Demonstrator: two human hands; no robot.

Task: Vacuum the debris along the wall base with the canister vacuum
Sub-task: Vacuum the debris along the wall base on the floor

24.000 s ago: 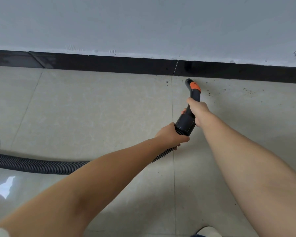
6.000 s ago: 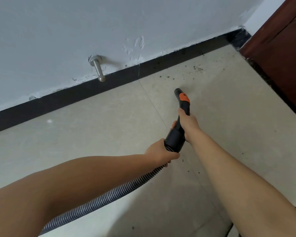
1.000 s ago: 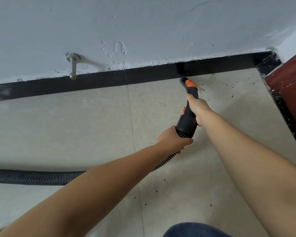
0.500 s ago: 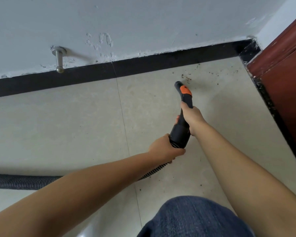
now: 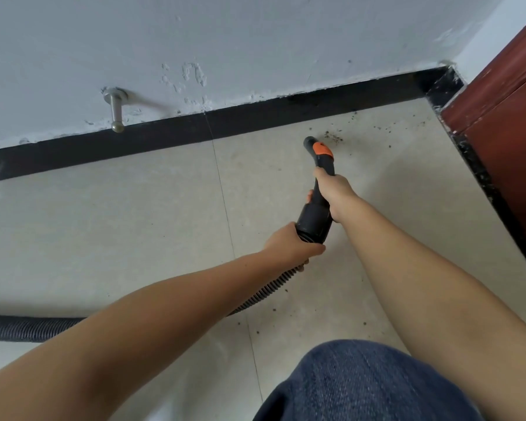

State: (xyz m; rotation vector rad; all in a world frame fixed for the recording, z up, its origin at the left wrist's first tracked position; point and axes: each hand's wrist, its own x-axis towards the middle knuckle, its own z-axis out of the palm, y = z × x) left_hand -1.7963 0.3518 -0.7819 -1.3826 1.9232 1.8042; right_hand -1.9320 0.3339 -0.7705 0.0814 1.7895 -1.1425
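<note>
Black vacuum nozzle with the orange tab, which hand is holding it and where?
Both. The right hand grips the black vacuum nozzle mid-shaft, below the orange tab; the left hand grips the ribbed grey hose at its collar.

Open floor [image 5: 104, 226] lies left of the nozzle [image 5: 312, 145], with free room to sweep that way as far as the skirting [image 5: 164, 138]. The far side is closed by the wall [image 5: 255, 41] and skirting. A metal doorstop [image 5: 115, 112] juts from the wall, far left, above the floor. On the right a red door [image 5: 513, 123] and its dark sill [image 5: 480, 177] shut the corner in. The hose [image 5: 22, 328] crosses the near left floor, and a knee [image 5: 368, 381] fills the near middle.
</note>
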